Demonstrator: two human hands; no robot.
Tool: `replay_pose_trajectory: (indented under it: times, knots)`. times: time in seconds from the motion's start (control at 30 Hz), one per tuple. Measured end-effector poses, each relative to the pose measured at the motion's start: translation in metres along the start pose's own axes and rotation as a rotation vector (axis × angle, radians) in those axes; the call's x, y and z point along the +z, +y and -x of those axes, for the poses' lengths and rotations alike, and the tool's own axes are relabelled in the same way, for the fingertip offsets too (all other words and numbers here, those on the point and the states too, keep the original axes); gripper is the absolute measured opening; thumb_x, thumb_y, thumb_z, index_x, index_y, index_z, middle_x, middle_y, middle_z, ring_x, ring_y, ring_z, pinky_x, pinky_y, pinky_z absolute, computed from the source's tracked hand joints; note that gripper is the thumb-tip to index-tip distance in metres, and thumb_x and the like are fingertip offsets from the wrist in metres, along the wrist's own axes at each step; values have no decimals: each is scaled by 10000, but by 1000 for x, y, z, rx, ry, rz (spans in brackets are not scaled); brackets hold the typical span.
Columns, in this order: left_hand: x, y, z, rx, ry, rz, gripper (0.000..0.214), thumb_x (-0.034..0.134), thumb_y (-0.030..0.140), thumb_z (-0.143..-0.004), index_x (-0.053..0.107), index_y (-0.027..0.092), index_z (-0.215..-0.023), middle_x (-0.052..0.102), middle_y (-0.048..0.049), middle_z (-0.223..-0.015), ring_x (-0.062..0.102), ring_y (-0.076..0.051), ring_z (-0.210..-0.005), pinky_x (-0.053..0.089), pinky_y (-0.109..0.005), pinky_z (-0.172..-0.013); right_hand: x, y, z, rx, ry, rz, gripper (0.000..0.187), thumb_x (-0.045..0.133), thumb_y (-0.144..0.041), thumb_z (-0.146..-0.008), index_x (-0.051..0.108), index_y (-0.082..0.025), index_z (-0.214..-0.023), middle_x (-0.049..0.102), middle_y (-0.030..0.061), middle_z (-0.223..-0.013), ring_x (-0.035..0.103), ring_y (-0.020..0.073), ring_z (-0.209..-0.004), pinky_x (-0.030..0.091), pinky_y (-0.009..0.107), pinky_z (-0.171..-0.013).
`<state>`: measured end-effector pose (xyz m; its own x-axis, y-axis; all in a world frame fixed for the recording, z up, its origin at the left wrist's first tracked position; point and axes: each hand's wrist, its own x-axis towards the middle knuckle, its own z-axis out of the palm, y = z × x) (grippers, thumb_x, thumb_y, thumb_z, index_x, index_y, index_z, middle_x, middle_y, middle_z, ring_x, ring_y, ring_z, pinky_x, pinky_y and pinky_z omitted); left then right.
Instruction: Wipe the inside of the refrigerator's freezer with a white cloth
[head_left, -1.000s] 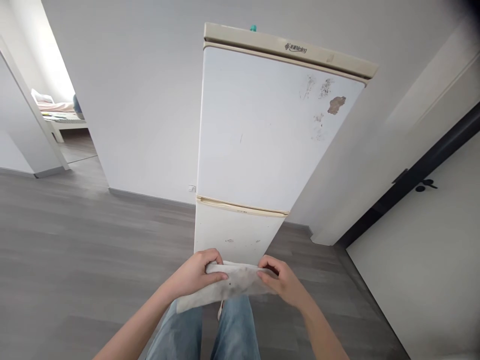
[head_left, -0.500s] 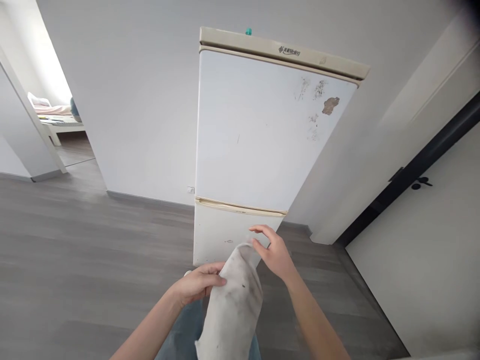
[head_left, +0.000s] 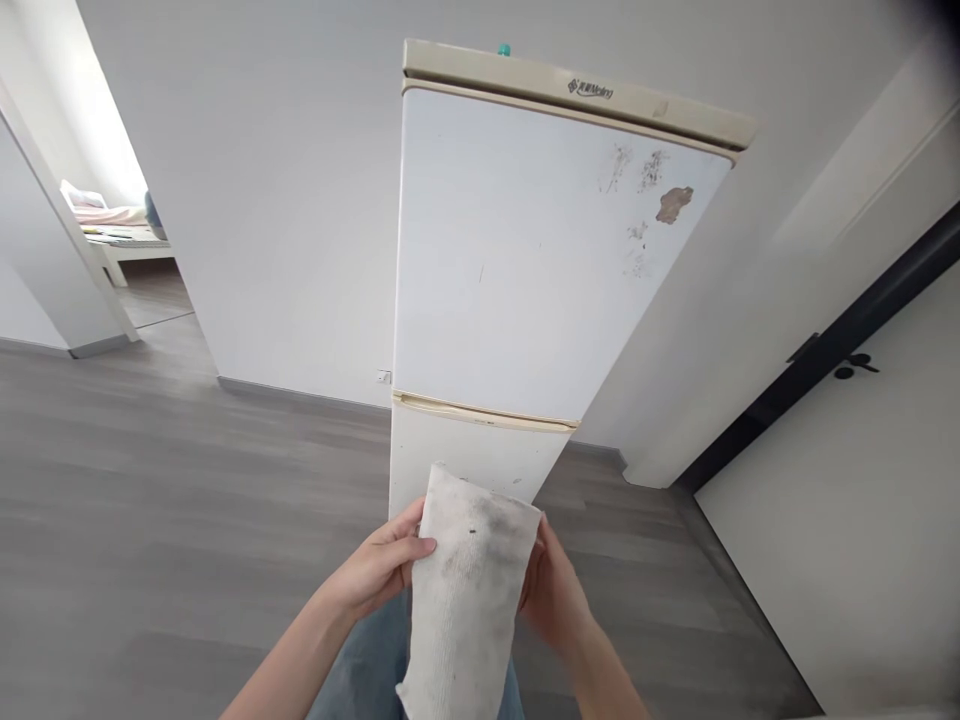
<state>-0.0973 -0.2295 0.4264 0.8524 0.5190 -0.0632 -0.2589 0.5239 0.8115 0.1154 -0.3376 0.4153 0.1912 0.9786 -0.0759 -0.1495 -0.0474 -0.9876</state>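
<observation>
Between my hands hangs a white cloth (head_left: 469, 590) with grey stains and a small dark speck near its upper part. My left hand (head_left: 382, 565) pinches its left edge, thumb on the front. At the cloth's upper right corner, my right hand (head_left: 553, 590) grips the edge, its fingers partly hidden behind the fabric. Beyond the cloth stands a white two-door fridge (head_left: 510, 260), both doors closed. Dark smudges and a brown peeled patch (head_left: 674, 205) mark the upper right of its top door.
A small green object (head_left: 504, 49) shows above the fridge's top. To the right is a white door (head_left: 862, 480) with a black handle (head_left: 856, 366). A wall socket (head_left: 383, 377) sits left of the fridge. Through the doorway at far left, a bed (head_left: 135, 240) is visible over grey wood flooring (head_left: 187, 520).
My right hand has moved down from above the cloth and taken its right edge. The cloth's top is now spread flatter and wider. My left hand keeps hold of the left edge.
</observation>
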Motion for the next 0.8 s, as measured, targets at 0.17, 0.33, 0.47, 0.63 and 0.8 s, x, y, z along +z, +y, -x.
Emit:
replay_pose_trajectory:
  times: [0.17,0.33,0.47,0.63,0.8]
  knots:
    - [9,10,7,-15,3,-138,603,652,304,-852,427,373,-1407,656,-8,-1298,650,-129,-894,497,-234,-770,-3,-23,4,74,-38,-183,576,621,-665,-786,672,-262,-1195,686,124,-1157,657,302,-991,528,403,-790]
    - [20,18,14,43,-74,-184,553,625,306,-875,446,362,-1395,614,-22,-1362,600,-216,-1168,491,-274,-832,-5,-36,11,13,3,-87,465,757,-481,-746,688,-245,-1140,687,118,-1160,658,292,-995,545,411,-824]
    - [23,20,18,63,-92,-219,562,600,281,-892,414,356,-1416,600,-35,-1380,602,-226,-1169,498,-310,-885,-9,-42,17,-57,-4,-31,427,744,-444,-774,684,-241,-1145,691,120,-1142,662,286,-989,555,421,-836]
    - [24,22,20,46,-86,-219,543,595,286,-893,430,399,-1398,655,-19,-1278,640,-188,-1020,504,-337,-900,-12,-48,27,-111,-8,81,422,695,-425,-827,652,-231,-1198,680,130,-1172,661,275,-1001,570,390,-816]
    - [18,14,12,18,121,-263,167,703,331,-769,755,254,-907,697,11,-779,509,-102,-656,400,-229,-631,-15,-47,21,-325,29,233,290,647,-430,-861,729,-297,-1106,680,98,-1193,665,259,-964,574,342,-758]
